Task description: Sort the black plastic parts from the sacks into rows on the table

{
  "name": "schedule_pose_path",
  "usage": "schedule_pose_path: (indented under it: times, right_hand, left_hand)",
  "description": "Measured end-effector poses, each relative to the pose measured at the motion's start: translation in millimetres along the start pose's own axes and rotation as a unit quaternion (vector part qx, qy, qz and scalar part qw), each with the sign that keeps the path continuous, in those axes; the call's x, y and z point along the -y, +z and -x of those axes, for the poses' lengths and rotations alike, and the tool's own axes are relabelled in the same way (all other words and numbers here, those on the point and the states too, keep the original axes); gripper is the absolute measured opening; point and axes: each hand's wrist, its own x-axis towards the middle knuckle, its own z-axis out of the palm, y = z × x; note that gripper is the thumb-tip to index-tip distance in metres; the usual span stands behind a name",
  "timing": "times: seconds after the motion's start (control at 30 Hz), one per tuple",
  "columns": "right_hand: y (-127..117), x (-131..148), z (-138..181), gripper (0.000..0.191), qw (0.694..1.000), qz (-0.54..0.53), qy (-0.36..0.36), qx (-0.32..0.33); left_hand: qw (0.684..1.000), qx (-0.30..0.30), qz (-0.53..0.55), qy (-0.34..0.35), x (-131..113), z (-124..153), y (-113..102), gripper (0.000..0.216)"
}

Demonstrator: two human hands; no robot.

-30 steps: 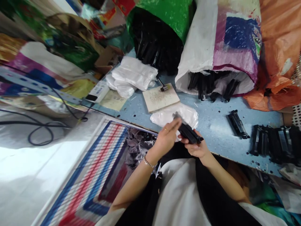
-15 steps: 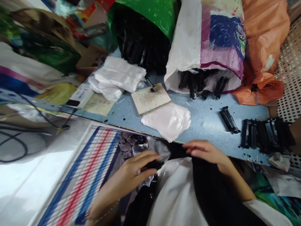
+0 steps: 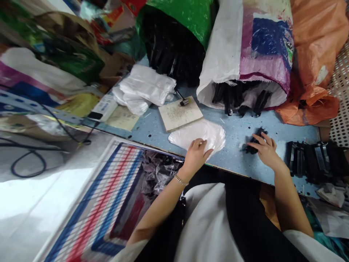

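Observation:
My left hand (image 3: 196, 154) rests on the near edge of a stack of clear plastic bags (image 3: 199, 137) on the blue table (image 3: 234, 156), fingers curled as if pinching the top bag. My right hand (image 3: 264, 150) lies over a loose black plastic part (image 3: 255, 140), fingers closing round it. A row of the same black parts (image 3: 313, 160) lies just to the right of that hand.
A wooden board (image 3: 180, 113) with a small tool lies behind the bags. At the back stand a green sack and a white woven sack (image 3: 240, 58) full of black parts, and an orange sack. A striped sack with bagged parts (image 3: 160, 171) sits below the table's edge.
My left hand came up from the striped sack, where it dropped a bagged part, to the bag stack. My right hand reached right onto the loose black part.

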Motion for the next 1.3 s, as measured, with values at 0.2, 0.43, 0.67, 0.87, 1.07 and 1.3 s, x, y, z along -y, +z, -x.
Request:
schedule_pose_path:
  times: [0.2,0.43,0.67,0.87,1.07,1.3]
  right_hand:
    - [5,11,25,0.046,0.991,-0.083,0.073,-0.077]
    - [-2,46,17,0.070,0.892,-0.387,0.231,-0.025]
    - [18,144,-7,0.048,0.464,-0.822,0.154,0.293]
    - [40,157,-16,0.044,0.379,-0.841,0.192,0.335]
    - [31,181,-23,0.045,0.624,-0.752,0.158,0.144]
    - [8,199,18,0.062,0.662,-0.722,-0.039,0.200]
  left_hand:
    - [0.993,0.034,0.058,-0.096,17,-34,19,0.018]
    - [0.912,0.029,0.327,-0.246,39,-30,8,0.014]
    - [0.980,-0.004,0.190,-0.058,41,-21,4,0.029]
    - [0.997,-0.015,0.061,0.054,23,3,-24,0.047]
    - [0.972,0.072,0.126,0.183,-21,42,-28,0.070]
    - [0.982,0.043,0.135,0.127,-33,57,-56,0.057]
